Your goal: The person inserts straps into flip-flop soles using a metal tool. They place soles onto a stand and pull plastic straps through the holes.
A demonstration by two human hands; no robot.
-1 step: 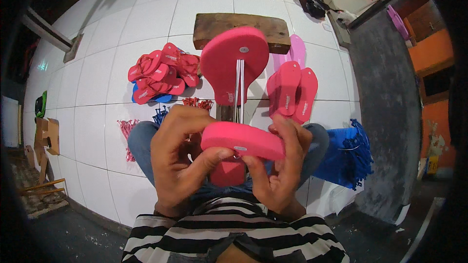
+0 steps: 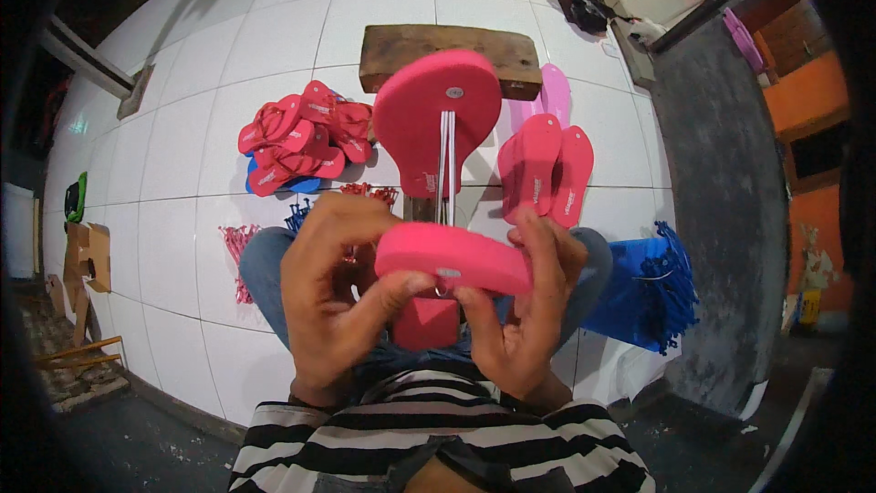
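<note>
My left hand (image 2: 328, 288) and my right hand (image 2: 525, 319) grip a pinkish-red flip-flop sole (image 2: 456, 251) from either side, thumbs on its near edge. A pale oval mark shows on that edge between the thumbs. Just below it, a small shiny metal piece (image 2: 442, 292) peeks out. Beyond the hands, thin metal rods (image 2: 446, 160) run toward another red sole (image 2: 438, 100), which lies against a wooden block (image 2: 511, 59). Under the held sole, a further red piece (image 2: 424, 324) is partly seen; whether it belongs to the same sole I cannot tell.
Red strapped flip-flops (image 2: 306, 141) are heaped at the left. Strapless red soles (image 2: 547, 169) and pink ones (image 2: 556, 96) lie at the right. Bundles of pink straps (image 2: 239, 242), red straps (image 2: 370, 194) and blue straps (image 2: 671, 283) sit around my knees, the last on a blue sheet (image 2: 625, 297).
Both hands keep their grip. The near edge of the held sole has tilted very slightly, and the small metal piece under it shows a little more.
</note>
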